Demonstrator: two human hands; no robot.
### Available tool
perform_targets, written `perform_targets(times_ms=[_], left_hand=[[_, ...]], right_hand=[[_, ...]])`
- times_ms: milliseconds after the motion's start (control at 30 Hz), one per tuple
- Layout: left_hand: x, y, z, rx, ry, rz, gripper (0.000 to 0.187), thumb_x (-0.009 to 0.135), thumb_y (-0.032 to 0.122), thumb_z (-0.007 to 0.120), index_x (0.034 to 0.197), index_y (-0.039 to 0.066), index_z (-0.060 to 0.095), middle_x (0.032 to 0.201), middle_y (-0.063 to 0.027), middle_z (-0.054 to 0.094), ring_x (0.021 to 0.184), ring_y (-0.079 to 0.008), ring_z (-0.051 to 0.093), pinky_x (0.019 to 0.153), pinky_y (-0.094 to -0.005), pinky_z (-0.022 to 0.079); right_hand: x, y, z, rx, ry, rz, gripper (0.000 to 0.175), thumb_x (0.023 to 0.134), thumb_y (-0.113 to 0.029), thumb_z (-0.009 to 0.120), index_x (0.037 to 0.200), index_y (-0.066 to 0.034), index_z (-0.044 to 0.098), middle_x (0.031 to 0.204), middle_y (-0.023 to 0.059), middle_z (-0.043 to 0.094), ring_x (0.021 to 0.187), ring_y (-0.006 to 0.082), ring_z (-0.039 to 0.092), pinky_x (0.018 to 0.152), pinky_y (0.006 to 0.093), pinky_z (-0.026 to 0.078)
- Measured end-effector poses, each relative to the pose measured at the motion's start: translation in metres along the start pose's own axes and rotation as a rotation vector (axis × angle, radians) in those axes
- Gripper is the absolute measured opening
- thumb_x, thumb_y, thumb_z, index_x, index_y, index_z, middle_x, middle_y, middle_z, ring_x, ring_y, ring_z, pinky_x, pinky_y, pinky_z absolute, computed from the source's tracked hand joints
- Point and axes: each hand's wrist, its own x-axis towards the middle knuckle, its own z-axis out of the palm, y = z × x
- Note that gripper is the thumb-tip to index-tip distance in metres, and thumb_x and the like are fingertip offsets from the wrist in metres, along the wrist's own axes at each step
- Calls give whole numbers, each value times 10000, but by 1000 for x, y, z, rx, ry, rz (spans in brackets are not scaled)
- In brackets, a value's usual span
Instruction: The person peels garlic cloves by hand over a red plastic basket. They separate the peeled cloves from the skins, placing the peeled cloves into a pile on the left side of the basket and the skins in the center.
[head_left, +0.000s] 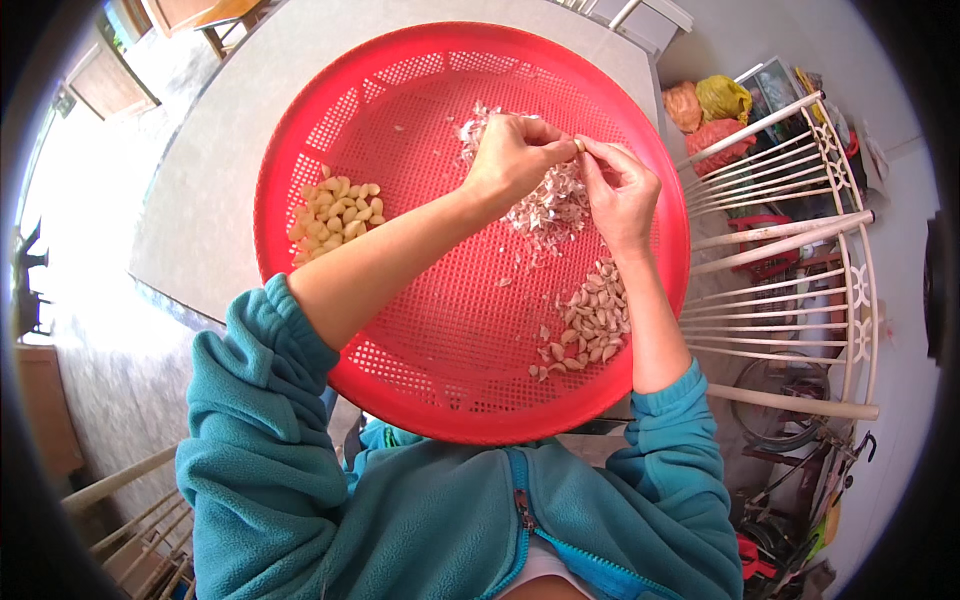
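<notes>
My left hand (517, 150) and my right hand (621, 187) meet over the far right part of a round red plastic sieve basket (420, 300). Between their fingertips is one small garlic clove (579, 145), mostly covered by the fingers. Beneath the hands lies a heap of papery garlic skins (551, 206). Peeled cloves (345, 206) are piled at the basket's left side, partly behind my left forearm. Unpeeled cloves (596, 319) lie at the lower right, beside my right forearm.
The basket rests on a grey tabletop (202, 187). White metal railings (772, 300) stand close on the right. Beyond them are plastic bags (720, 142) and a bicycle (780, 412). Another railing (127, 480) shows at the lower left.
</notes>
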Motion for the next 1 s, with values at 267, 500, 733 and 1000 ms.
perform_targets(times_ms=[267, 500, 733, 1000], left_hand=[[1, -2, 0, -67, 1, -8, 116, 788, 105, 679, 827, -4, 682, 701, -28, 641, 580, -48, 530, 508, -196, 422], [1, -3, 2, -35, -10, 6, 147, 802, 126, 673, 846, -15, 683, 756, -60, 664, 664, -78, 583, 605, -233, 475], [3, -1, -1, 34, 34, 25, 175, 749, 131, 652, 788, -38, 677, 667, -77, 638, 618, -96, 566, 578, -270, 473], [2, 7, -5, 323, -16, -33, 248, 700, 194, 671, 797, -33, 676, 657, -115, 635, 612, -154, 594, 599, -312, 490]], right_hand=[[-3, 1, 1, 120, -23, 118, 164, 833, 10, 598, 984, 41, 655, 855, 80, 662, 719, 106, 619, 634, 209, 495], [0, -2, -3, 501, -36, 397, 163, 843, -46, 571, 955, 32, 659, 806, 79, 670, 661, 112, 620, 592, 220, 496], [4, -7, -7, 638, 67, 538, 152, 833, -48, 561, 912, 28, 666, 782, 78, 666, 601, 107, 608, 538, 226, 505], [0, -2, -3, 303, 22, 318, 133, 825, -38, 576, 898, 22, 670, 749, 24, 648, 614, 65, 570, 547, 206, 465]])
